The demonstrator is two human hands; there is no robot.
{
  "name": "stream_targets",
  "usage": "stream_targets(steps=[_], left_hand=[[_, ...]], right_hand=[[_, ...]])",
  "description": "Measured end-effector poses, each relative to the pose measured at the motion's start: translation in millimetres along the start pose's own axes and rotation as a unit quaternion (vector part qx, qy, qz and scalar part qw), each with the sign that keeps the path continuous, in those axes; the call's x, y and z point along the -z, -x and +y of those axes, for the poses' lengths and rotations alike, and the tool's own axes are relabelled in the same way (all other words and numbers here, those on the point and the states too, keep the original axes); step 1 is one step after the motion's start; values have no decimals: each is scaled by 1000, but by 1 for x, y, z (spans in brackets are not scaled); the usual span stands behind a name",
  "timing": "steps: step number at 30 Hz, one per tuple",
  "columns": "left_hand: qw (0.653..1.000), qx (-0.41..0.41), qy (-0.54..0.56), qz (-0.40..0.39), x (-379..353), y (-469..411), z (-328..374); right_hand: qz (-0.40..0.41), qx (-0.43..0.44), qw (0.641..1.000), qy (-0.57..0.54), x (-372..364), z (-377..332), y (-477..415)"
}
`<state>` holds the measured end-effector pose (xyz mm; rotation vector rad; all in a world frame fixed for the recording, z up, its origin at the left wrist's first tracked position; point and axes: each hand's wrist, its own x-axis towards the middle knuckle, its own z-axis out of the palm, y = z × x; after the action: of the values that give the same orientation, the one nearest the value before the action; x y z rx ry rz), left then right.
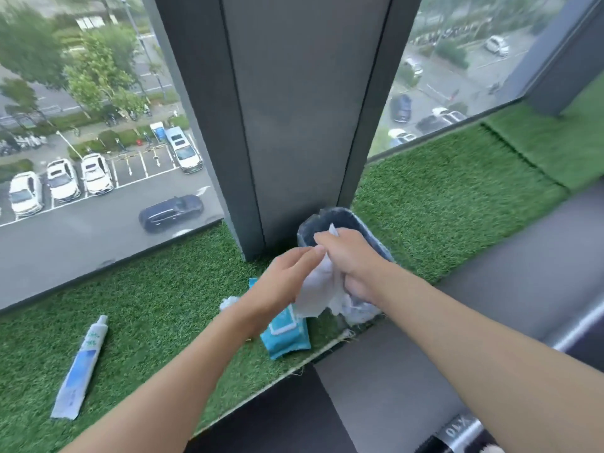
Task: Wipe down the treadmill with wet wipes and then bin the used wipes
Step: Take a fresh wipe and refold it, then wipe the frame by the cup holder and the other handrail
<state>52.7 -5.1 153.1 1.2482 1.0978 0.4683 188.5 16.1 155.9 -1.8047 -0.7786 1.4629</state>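
Grip: right hand [349,253] clamped on wipe [322,289], left hand [284,282] pinching it | bin [346,220] mostly hidden behind hands

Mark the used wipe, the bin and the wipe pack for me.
used wipe [318,289], head view, on the crumpled white sheet between the hands.
bin [354,220], head view, on its dark inner wall near the back rim.
wipe pack [291,338], head view, on the blue front below the flap.

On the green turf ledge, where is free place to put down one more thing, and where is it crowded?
Free: the turf between the tube and the wipes pack, and the stretch right of the bin along the window. Crowded: the foot of the pillar, where bin, pack, left hand, right hand and wipe meet.
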Motion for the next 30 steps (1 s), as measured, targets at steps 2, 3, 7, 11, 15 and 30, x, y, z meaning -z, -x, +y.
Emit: stream_targets(steps=[2,3,7,11,15,30], left_hand=[[996,-62,-60,-24,-6,8,64],[992,-87,-92,-27,-10,11,95],[976,-165,-139,-19,-44,36,210],[969,-225,-102,-26,-109,68,309],[956,-270,-65,-95,-205,126,385],[822,-318,-185,-435,-634,522,355]], right_hand=[[20,24,997,-65,28,-45,28],[25,36,994,-96,45,-67,43],[40,87,978,-187,127,-141,116],[22,145,968,-203,220,-182,217],[56,215,961,-162,307,-168,353],[475,202,844,-148,480,135,902]])
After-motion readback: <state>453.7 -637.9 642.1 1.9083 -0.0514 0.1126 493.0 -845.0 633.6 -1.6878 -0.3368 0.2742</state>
